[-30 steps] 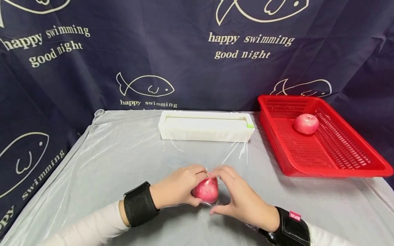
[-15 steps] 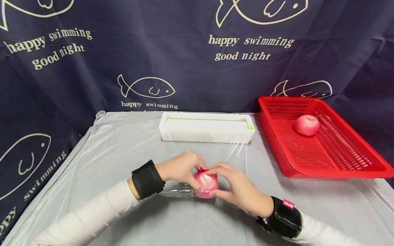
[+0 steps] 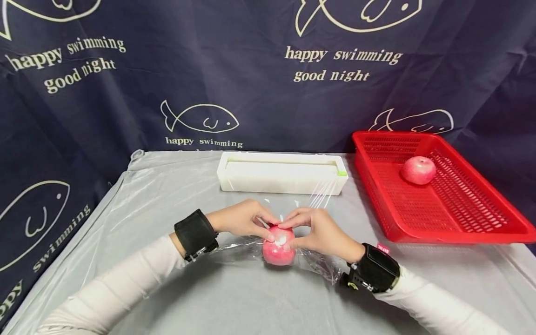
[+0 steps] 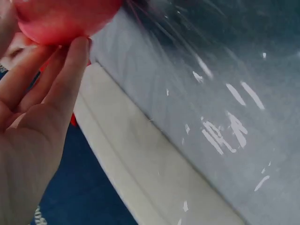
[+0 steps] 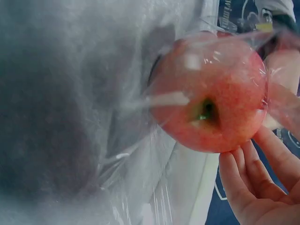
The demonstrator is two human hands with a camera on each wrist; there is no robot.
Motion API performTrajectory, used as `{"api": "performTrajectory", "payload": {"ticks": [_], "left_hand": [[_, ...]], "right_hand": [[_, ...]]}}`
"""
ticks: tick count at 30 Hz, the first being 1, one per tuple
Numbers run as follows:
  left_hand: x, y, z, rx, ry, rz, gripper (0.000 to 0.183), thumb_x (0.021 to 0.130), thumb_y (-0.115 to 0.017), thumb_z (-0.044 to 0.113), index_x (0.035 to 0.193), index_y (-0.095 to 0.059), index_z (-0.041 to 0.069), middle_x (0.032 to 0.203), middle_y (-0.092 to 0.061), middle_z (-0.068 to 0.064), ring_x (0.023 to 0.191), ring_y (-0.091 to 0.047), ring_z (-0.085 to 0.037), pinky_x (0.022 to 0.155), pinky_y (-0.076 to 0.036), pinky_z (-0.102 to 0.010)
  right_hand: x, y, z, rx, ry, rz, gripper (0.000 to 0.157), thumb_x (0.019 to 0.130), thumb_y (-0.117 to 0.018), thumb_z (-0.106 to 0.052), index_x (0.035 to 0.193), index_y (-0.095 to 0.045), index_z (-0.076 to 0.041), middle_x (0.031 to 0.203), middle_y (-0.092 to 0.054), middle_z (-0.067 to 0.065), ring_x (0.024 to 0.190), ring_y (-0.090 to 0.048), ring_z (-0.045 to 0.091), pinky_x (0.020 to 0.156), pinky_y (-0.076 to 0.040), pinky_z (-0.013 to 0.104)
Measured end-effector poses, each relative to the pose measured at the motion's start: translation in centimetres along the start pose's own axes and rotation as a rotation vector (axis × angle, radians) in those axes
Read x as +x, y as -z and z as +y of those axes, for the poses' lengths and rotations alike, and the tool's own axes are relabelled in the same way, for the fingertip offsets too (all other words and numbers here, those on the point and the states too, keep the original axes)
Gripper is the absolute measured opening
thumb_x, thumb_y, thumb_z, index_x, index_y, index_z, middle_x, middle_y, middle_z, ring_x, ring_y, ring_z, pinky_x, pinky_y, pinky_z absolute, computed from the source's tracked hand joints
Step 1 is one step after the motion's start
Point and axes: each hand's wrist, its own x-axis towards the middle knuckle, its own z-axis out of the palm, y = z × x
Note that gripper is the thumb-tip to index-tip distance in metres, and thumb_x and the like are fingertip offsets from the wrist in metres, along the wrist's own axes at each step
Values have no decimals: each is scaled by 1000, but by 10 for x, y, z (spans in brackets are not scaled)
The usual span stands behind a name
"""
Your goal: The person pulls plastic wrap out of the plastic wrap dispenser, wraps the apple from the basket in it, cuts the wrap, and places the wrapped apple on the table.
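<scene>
A pinkish-red apple (image 3: 278, 255) is held between both hands above the grey-covered table, under a layer of clear cling film (image 3: 322, 266). My left hand (image 3: 243, 219) has its thumb on the near upper side and fingertips at the far side. My right hand (image 3: 325, 232) grips the opposite side likewise, its thumb on the front. In the right wrist view, film lies taut over the apple's stem end (image 5: 206, 110), and fingertips support the fruit's edge. The left wrist view shows the fingers (image 4: 70, 70) against the apple (image 4: 70, 21), with film spreading away.
Behind the hands stands a white cling film dispenser (image 3: 280, 182) with a green slider (image 3: 342, 173); film stretches from it toward the apple. To the right sits a red plastic basket (image 3: 378, 204) holding another apple (image 3: 418, 170). A dark blue printed curtain (image 3: 259, 83) hangs behind the table.
Both hands have moved the apple slightly away from me, toward the dispenser. The right thumb has come up onto the apple's front, and the film now trails out at both sides.
</scene>
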Motion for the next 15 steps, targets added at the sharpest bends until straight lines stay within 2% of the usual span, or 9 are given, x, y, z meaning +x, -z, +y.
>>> {"api": "performTrajectory", "payload": {"ticks": [3,8,12,15], "left_hand": [[-3,4,10,144,12,40,31,89,-67,12,119,-68,6,113,-73,-8,103,-69,-14,89,-55,-22],[-14,3,45,450,28,221,21,89,-63,4,106,-73,8,99,-75,-5,94,-70,-14,86,-56,-28],[-26,-17,75,701,-45,340,17,84,-65,2,95,-73,12,87,-71,3,84,-67,-9,76,-57,-23],[-30,-36,85,851,-99,384,8,83,-68,7,84,-70,15,78,-66,7,76,-64,-7,67,-54,-21]], "right_hand": [[3,3,2,52,-36,-30,37,68,-85,-10,103,-76,-9,97,-74,4,93,-66,14,83,-58,30],[6,6,7,159,-118,-74,36,70,-83,-7,104,-74,-3,99,-73,10,94,-67,11,85,-57,27],[8,8,11,212,-131,-92,35,71,-82,-6,104,-74,0,100,-73,14,93,-68,8,86,-57,29],[12,12,16,227,-159,-101,34,71,-82,-9,103,-74,-2,100,-74,14,93,-68,6,87,-57,31]]}}
